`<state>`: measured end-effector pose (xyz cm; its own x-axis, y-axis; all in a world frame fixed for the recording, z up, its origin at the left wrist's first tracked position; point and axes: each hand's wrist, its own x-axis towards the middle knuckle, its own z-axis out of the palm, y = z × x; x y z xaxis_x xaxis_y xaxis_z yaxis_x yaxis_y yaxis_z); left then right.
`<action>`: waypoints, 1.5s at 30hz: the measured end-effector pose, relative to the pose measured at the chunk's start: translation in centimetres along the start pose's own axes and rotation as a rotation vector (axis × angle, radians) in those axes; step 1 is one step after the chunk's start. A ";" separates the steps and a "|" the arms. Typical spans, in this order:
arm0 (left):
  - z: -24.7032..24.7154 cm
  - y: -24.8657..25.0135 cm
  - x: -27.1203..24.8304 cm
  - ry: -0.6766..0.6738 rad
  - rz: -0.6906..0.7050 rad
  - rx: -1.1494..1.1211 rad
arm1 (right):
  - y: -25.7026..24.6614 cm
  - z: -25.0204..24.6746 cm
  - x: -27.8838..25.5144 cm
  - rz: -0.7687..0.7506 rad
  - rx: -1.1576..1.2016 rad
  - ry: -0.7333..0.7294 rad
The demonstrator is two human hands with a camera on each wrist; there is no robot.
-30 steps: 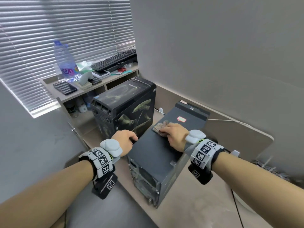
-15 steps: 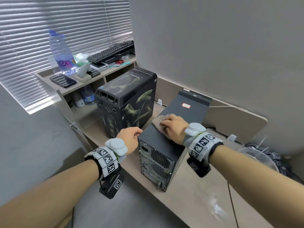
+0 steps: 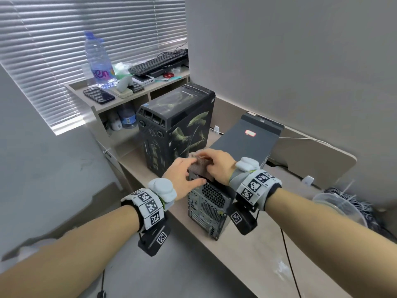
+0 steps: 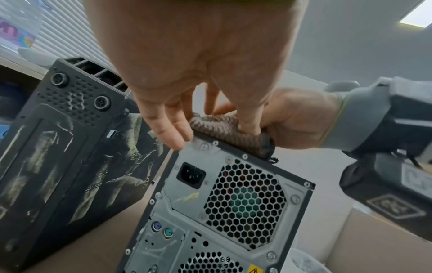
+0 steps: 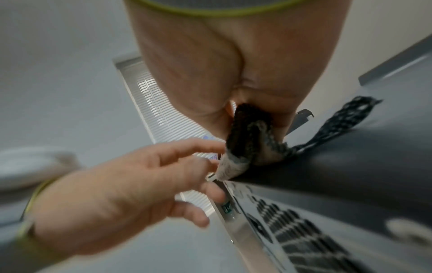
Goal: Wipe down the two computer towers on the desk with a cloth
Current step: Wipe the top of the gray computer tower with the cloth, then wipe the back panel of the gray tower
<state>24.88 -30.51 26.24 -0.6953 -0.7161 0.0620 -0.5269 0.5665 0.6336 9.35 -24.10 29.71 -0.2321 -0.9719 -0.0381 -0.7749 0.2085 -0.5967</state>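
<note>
Mid-frame, the cloth (image 3: 199, 166) is being gripped by the right hand (image 3: 217, 166), brushed by the loose-fingered left hand (image 3: 182, 176), and is best being flattened along the grey tower's (image 3: 242, 145) edge.

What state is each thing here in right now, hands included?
grey tower, upright on the desk, rear panel facing the person, power socket empty
camouflage tower, upright beside it, untouched
cloth, bunched on the grey tower's rear top edge
right hand, grips the cloth
left hand, fingers straight, touching the cloth
water bottle, upright on the shelf, capped
</note>
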 end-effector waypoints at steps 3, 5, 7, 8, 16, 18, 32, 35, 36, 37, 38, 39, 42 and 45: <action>0.7 0.3 -0.6 0.047 -0.078 -0.026 | -0.2 -0.4 -0.5 0.062 0.156 0.024; 0.8 0.5 -0.7 0.066 -0.104 -0.048 | -0.7 -0.2 -1.1 0.020 0.207 0.008; 0.9 0.5 -1.2 0.080 -0.099 -0.043 | -1.2 0.3 -1.6 -0.007 0.267 -0.010; 0.9 0.4 -1.5 0.084 -0.106 -0.051 | -1.4 0.5 -1.8 -0.010 0.287 -0.026; 1.0 -4.0 -3.3 0.140 -0.437 -0.285 | 1.9 -0.3 -2.8 -0.092 -0.349 0.027; 1.9 -4.2 -3.3 0.150 -0.518 -0.390 | 3.2 -0.1 -2.9 -0.037 -0.383 -0.012; 4.7 -1.0 0.0 0.039 -0.598 -0.864 | 3.1 0.0 -3.4 -0.029 -0.388 -0.046; 4.8 -1.3 0.0 0.147 -0.611 -0.862 | 3.1 0.2 -3.5 -0.037 -0.394 -0.041; 5.1 -1.5 0.0 0.167 -0.591 -0.806 | 3.2 0.3 -3.5 -0.040 -0.398 -0.036; 5.3 -1.5 -0.1 0.177 -0.570 -0.767 | 3.2 0.3 -3.6 -0.043 -0.401 -0.031; 5.6 -1.5 0.0 0.181 -0.556 -0.740 | 3.2 0.4 -3.6 -0.044 -0.402 -0.025; 5.9 -1.5 0.1 0.183 -0.542 -0.731 | 3.3 0.5 -3.6 -0.047 -0.405 -0.017; 6.5 -1.1 -0.2 0.108 -0.507 -0.724 | 3.3 0.5 -3.6 -0.050 -0.403 -0.005; 6.2 -1.2 -0.4 0.021 -0.469 -0.677 | 3.3 0.4 -3.7 -0.057 -0.400 0.000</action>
<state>22.70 -28.35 20.66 -0.4631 -0.8286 -0.3145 -0.3469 -0.1570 0.9247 7.91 -19.86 27.58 -0.1823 -0.9831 -0.0144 -0.9542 0.1804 -0.2385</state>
